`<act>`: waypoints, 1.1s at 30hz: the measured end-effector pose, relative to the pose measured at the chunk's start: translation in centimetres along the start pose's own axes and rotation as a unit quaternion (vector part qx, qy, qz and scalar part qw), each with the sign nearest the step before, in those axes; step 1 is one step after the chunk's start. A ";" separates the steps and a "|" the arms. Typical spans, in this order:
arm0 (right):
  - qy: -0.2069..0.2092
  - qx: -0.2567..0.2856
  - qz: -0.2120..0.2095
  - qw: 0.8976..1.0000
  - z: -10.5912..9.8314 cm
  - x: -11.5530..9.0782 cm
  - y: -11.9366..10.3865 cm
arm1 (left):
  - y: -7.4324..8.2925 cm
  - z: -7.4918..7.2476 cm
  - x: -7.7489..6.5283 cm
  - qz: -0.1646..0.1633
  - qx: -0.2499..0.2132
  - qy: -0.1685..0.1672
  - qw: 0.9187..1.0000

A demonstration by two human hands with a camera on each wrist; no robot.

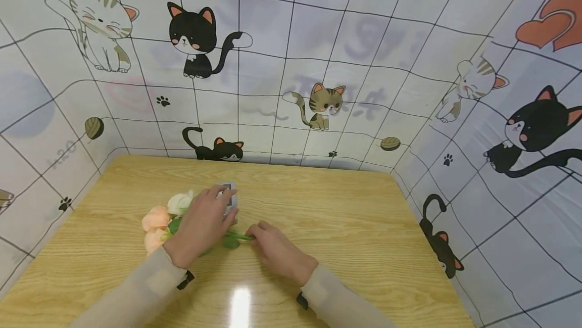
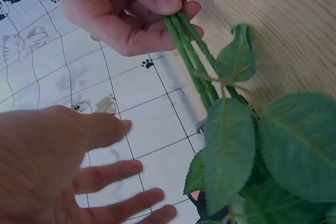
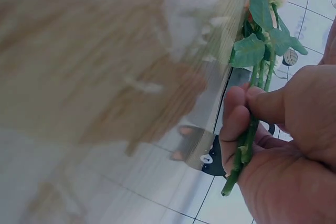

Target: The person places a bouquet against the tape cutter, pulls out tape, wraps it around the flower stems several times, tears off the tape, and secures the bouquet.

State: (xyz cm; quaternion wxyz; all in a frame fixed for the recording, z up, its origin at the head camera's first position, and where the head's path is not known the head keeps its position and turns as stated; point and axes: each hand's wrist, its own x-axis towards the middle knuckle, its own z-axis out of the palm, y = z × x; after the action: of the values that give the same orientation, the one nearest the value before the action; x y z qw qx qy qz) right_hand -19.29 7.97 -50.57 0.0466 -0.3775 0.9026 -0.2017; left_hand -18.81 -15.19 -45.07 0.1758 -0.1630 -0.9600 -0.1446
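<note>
In the head view my right hand (image 1: 282,253) pinches a bunch of flowers by its green stems (image 3: 255,77). The right wrist view shows thumb and fingers curled round these stems, their cut ends sticking out below. Peach blooms (image 1: 156,218) and a white bloom (image 1: 180,202) lie to the left, partly hidden by my left hand (image 1: 202,224). In the left wrist view that hand has its fingers spread, apart from the stems and green leaves (image 2: 231,153). Beyond it in the head view stands a small pale grey object (image 1: 233,201) with dark markings, partly covered; its kind is unclear.
The wooden table (image 1: 327,212) carries all of this. Behind and beside it hangs a white cat-print sheet (image 1: 268,75) with a black grid. A bright light reflection lies on the table's near part.
</note>
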 end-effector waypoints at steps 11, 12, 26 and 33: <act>0.007 -0.039 -0.008 0.999 0.4 0.8 -0.5 | -0.7 1.2 0.5 -0.044 0.012 -0.044 0.998; 0.009 -0.043 -0.009 0.999 0.4 0.8 -0.5 | -0.8 1.3 0.6 -0.047 0.003 -0.053 0.998; 0.035 -0.074 -0.002 0.997 0.7 1.2 -0.2 | -1.3 2.3 1.9 -0.079 -0.130 -0.104 0.983; 0.035 -0.073 -0.002 0.997 0.5 1.5 -0.2 | -1.3 3.2 2.2 -0.085 -0.119 -0.088 0.985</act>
State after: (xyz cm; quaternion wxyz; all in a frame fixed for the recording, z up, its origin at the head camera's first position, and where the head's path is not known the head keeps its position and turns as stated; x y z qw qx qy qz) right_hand -20.09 6.61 -50.82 -0.0135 -0.3745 0.9152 -0.1482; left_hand -22.14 -14.69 -47.40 0.0574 -0.1127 -0.9580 -0.2576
